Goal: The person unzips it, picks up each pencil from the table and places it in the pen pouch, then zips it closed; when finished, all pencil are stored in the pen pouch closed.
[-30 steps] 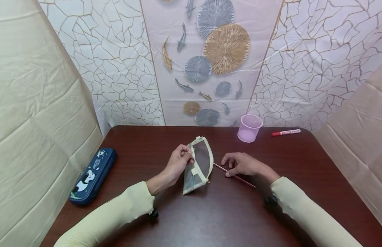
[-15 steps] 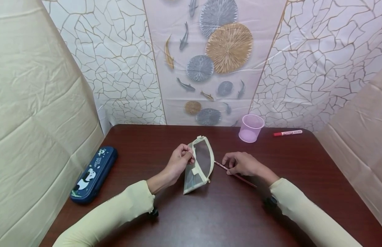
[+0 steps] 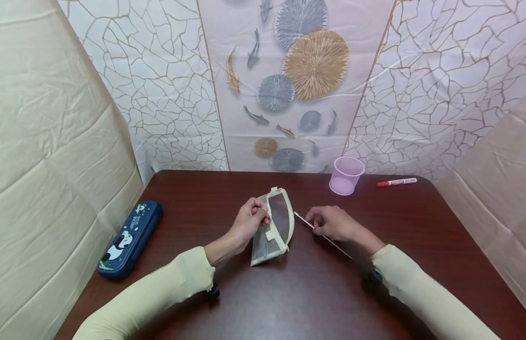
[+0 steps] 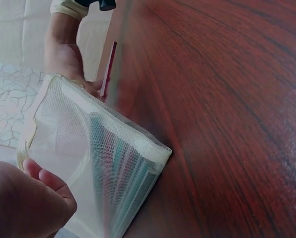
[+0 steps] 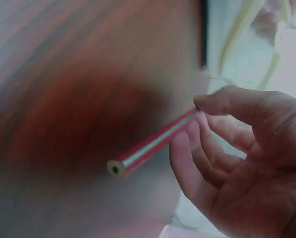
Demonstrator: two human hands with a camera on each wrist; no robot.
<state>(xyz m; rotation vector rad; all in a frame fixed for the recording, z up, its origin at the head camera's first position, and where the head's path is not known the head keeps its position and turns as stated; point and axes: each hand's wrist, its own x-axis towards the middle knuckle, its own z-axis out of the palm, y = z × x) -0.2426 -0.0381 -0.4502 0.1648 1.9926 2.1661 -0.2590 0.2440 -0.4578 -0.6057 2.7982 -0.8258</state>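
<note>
In the head view my left hand (image 3: 249, 218) pinches the opening edge of a cream-trimmed mesh zip pouch (image 3: 259, 250), which stands tilted on the table. Through its mesh wall (image 4: 123, 163) in the left wrist view, several long green and red sticks show inside. My right hand (image 3: 334, 224) holds a slim pencil (image 3: 337, 246) between thumb and fingers, to the right of the pouch. The pencil slants, its far end right by the pouch's curved rim. In the right wrist view the pencil (image 5: 153, 144) is red with a pale stripe, and its flat end shows a dark core.
A navy pencil case (image 3: 129, 241) with a panda print lies at the table's left. A pink translucent cup (image 3: 346, 177) stands at the back right, beside a red-and-white marker (image 3: 396, 182). Patterned cloth (image 3: 173, 94) hangs behind the table's far edge.
The pencil's far end has risen and now shows fully beside the pouch's rim. My right hand has shifted slightly up with it. My left hand keeps its grip on the pouch.
</note>
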